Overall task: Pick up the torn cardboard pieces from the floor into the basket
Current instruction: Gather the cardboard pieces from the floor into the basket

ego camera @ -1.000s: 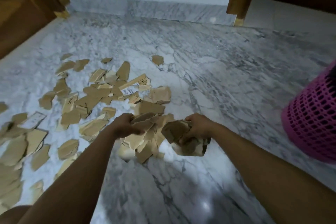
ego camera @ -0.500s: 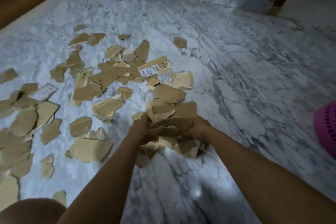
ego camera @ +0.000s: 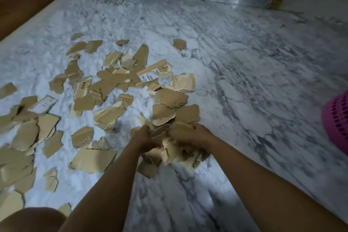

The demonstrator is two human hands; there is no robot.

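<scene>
Hands [ego camera: 145,138] around jagged (corrugated) cardboard pieces [ego camera: 173,117]

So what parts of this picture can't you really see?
Head view only:
- The pink basket is cut off by the right edge, so its inside and what it holds are hidden.
- The fingers of the left hand and right hand are buried in the bunch of cardboard pieces.
- The small label print on one piece is too tiny to read.
- Pieces at the left edge are blurred.
</scene>
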